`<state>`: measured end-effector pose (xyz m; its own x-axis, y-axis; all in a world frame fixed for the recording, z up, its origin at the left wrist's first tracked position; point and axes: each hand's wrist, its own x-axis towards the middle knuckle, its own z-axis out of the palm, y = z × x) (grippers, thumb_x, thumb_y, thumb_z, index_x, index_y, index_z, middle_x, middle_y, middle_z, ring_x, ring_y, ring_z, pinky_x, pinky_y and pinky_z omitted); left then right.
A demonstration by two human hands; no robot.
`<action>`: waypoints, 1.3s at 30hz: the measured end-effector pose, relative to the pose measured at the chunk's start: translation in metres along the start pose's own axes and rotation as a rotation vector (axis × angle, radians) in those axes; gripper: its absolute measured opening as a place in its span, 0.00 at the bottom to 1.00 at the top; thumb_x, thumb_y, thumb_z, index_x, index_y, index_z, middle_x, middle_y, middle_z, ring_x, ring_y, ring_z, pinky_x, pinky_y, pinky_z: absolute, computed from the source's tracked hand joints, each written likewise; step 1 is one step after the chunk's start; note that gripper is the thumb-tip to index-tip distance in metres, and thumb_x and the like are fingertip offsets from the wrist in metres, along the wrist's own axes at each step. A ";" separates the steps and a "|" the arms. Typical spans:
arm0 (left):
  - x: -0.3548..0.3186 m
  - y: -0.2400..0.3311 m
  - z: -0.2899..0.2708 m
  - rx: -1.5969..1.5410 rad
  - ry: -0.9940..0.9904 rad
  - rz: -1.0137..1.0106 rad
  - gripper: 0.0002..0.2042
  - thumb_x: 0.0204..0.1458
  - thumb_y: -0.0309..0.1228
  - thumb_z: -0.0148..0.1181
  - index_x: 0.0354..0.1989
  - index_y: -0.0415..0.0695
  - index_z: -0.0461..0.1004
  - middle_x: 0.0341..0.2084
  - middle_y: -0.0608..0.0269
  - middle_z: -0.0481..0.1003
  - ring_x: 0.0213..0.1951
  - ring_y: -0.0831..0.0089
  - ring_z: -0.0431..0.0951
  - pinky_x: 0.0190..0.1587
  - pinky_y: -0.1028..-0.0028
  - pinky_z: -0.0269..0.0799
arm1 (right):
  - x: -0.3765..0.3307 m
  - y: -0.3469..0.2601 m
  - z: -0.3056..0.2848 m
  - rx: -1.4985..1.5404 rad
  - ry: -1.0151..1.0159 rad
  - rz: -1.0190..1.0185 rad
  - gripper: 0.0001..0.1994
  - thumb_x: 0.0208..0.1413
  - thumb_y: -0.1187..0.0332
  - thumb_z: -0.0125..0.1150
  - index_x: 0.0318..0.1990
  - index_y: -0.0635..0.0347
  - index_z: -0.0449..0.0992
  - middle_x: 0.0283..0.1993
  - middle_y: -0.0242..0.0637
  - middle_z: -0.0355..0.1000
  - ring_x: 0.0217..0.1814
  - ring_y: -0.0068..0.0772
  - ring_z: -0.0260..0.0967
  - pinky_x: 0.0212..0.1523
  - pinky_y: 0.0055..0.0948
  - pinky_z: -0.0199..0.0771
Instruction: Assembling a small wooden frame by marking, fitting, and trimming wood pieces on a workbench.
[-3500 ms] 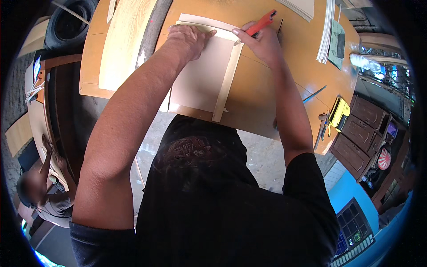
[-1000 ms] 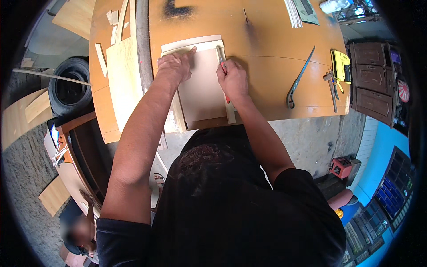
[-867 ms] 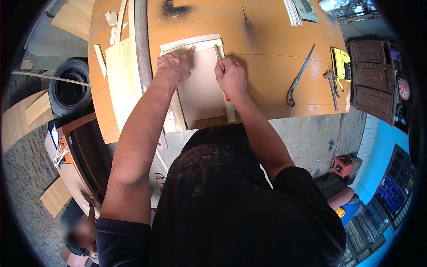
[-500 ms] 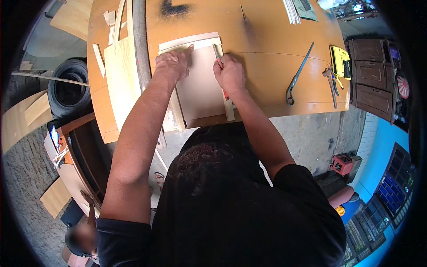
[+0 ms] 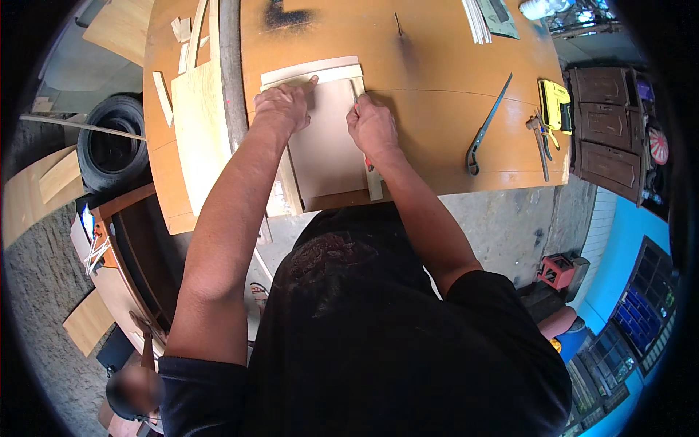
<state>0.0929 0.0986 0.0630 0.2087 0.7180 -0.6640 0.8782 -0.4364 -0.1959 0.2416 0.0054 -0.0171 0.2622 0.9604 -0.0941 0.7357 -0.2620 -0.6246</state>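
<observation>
A shallow wooden frame with a pale panel (image 5: 329,146) lies at the near edge of the orange-brown table. Across its far end runs a pale wooden strip (image 5: 340,74), which my left hand (image 5: 282,107) presses down on with curled fingers, the index finger stretched along it. My right hand (image 5: 373,125) is closed around a slim red tool (image 5: 369,164) that looks like a cutter knife. It lies over the right side rail (image 5: 375,188) of the frame, its tip toward the far strip. Much of the tool is hidden by my fingers.
On the right of the table (image 5: 429,138) lie a handsaw (image 5: 480,135), a hammer (image 5: 539,142) and a yellow tool (image 5: 555,105). Boards and offcuts (image 5: 196,138) cover the left. A tyre (image 5: 111,138) stands beyond; a person (image 5: 137,390) is at lower left.
My right hand has drawn slightly toward me and to the left along the side rail, the red tool with it. My left hand keeps its place on the strip.
</observation>
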 end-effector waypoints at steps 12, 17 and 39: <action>0.001 -0.001 0.003 0.026 0.030 0.023 0.38 0.57 0.39 0.56 0.75 0.74 0.45 0.56 0.57 0.74 0.57 0.59 0.76 0.58 0.58 0.73 | 0.003 0.008 -0.004 0.033 0.037 -0.047 0.09 0.55 0.65 0.59 0.32 0.63 0.73 0.34 0.53 0.76 0.36 0.58 0.76 0.40 0.52 0.77; -0.001 0.000 0.000 0.021 0.022 0.012 0.37 0.58 0.38 0.54 0.75 0.74 0.46 0.59 0.63 0.73 0.59 0.63 0.75 0.58 0.55 0.73 | 0.005 0.014 -0.002 0.115 0.067 -0.083 0.11 0.56 0.65 0.60 0.29 0.64 0.71 0.28 0.53 0.74 0.33 0.59 0.75 0.38 0.51 0.75; 0.005 -0.001 0.014 0.076 0.057 0.034 0.39 0.57 0.42 0.56 0.76 0.72 0.43 0.61 0.59 0.71 0.60 0.59 0.74 0.59 0.54 0.72 | 0.017 0.006 -0.011 0.037 -0.085 -0.013 0.11 0.57 0.63 0.59 0.35 0.64 0.75 0.34 0.53 0.77 0.39 0.58 0.76 0.44 0.50 0.77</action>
<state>0.0869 0.0947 0.0496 0.2639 0.7312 -0.6291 0.8355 -0.4991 -0.2297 0.2569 0.0194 -0.0141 0.1978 0.9686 -0.1506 0.7147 -0.2477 -0.6541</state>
